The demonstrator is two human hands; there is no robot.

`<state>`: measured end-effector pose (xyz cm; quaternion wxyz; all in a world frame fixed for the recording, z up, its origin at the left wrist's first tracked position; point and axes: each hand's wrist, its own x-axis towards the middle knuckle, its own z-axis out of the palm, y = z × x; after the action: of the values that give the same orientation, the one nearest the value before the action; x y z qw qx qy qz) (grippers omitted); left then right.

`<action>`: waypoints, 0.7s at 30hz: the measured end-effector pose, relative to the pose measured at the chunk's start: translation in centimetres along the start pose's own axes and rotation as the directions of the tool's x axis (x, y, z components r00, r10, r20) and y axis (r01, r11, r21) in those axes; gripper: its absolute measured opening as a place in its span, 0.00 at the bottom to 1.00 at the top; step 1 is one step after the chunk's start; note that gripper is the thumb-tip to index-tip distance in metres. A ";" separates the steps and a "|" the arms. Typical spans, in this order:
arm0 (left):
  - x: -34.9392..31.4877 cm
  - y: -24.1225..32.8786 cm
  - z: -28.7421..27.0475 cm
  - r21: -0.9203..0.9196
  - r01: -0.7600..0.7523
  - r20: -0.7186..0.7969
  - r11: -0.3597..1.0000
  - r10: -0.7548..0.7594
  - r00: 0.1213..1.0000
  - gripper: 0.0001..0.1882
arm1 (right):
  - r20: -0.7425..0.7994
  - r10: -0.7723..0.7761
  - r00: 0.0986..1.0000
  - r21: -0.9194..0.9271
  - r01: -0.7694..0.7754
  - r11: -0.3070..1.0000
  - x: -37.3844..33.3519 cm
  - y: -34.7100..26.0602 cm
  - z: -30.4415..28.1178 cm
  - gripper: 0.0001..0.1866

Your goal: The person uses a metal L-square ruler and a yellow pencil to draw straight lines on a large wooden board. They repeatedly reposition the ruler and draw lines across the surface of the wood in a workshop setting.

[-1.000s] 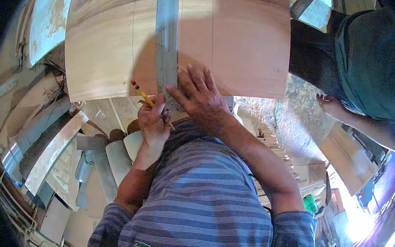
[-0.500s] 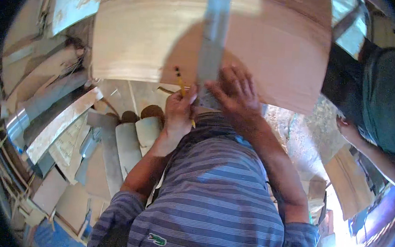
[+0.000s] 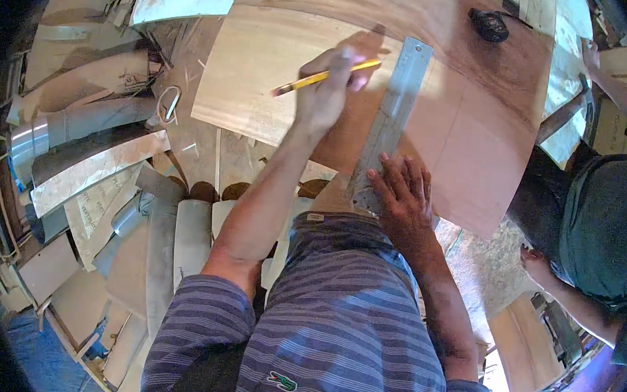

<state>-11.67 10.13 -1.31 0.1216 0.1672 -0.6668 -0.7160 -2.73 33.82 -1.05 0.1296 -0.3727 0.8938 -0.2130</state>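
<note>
Before me lies a wide wooden board (image 3: 258,63), pale at the left and browner toward its far side. A grey metal ruler (image 3: 394,106) crosses it from the near edge toward the far side, tilted slightly right. My right hand (image 3: 405,196) rests with spread fingers on the ruler's near end and the board. Over the board, left of the ruler, my left hand (image 3: 326,86) is closed round a yellow pencil (image 3: 311,81). The pencil's one end points toward the ruler; whether it touches the wood I cannot tell.
A black lump-like object (image 3: 489,24) sits on the board's far right. At the right stands another person in dark clothes (image 3: 605,234). Curved sheets (image 3: 102,172) and scrap panels (image 3: 84,303) crowd the left floor. Another wooden panel (image 3: 526,345) lies lower right.
My left hand has gone forward over the board with the pencil, now lying nearly level. My view has shifted, so the ruler's far end and the black object have come into sight.
</note>
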 end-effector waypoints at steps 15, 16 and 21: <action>4.4 -3.8 2.4 0.181 -0.138 0.053 0.974 0.130 0.990 0.12 | 0.002 -0.004 1.000 -0.011 0.004 1.000 -0.1 -0.3 -0.6 0.28; 4.5 -3.8 2.5 0.198 -0.138 0.055 0.970 0.129 0.990 0.11 | 0.000 -0.008 1.000 -0.020 0.008 1.000 0.0 -0.2 -0.5 0.28; 5.0 -3.4 3.2 0.262 -0.209 0.073 0.942 0.196 0.978 0.09 | 0.001 0.002 1.000 -0.020 -0.002 1.000 0.0 -0.4 -0.5 0.27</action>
<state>-17.38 11.29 -4.95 0.1555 0.0962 -0.7739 -0.6063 -2.66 33.74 -0.37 0.1263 -0.3733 0.8962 -0.2039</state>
